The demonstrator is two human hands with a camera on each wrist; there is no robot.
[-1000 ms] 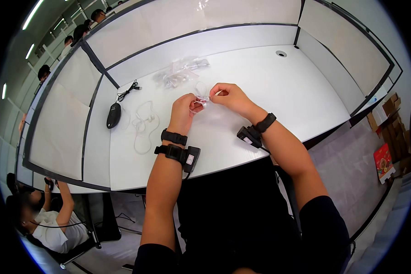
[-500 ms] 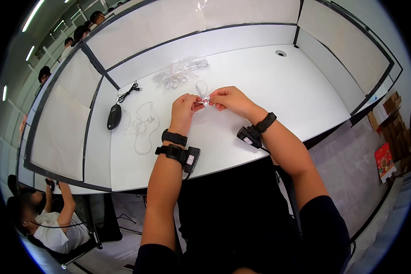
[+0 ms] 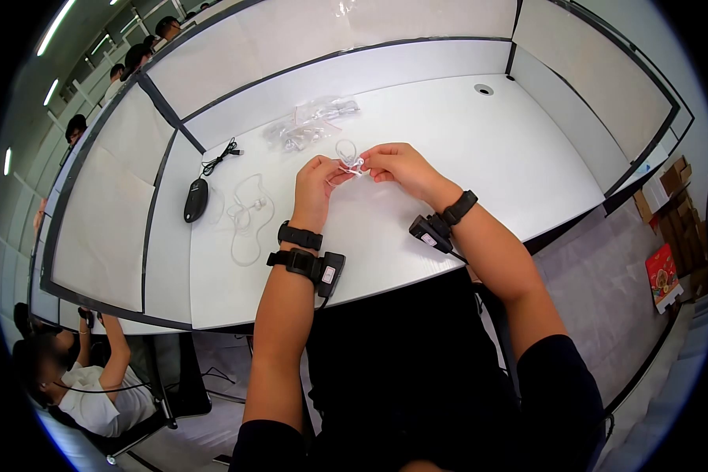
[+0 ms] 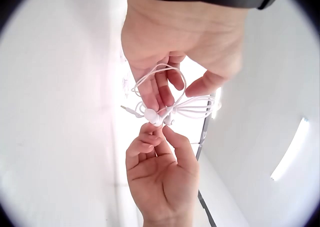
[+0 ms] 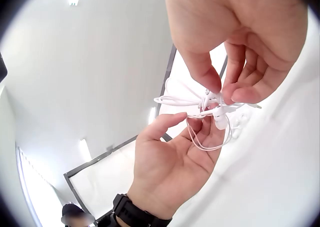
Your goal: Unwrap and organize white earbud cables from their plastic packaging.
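Observation:
White wired earphones are held between both hands above the desk, their cable wound into a bundle. A looped end of the coil sticks out to one side in the left wrist view, and a thin loose loop hangs near the earbuds. My left hand grips the bundle from the left, thumb on the cable and fingers behind it. From the right, my right hand pinches the wound part with thumb and index fingertip, close to the earbuds. The pinched spot itself is partly hidden by fingertips.
Another white earphone cable lies loosely on the desk at left, near a black mouse with its cord tied. Clear plastic bags with white contents lie behind the hands. Partitions enclose the desk. A person sits at lower left.
My right hand first lowered slightly, then rose again, its fingertips staying at the bundle. The cable loop above the hands stood taller half a second ago and now looks shorter and rounder.

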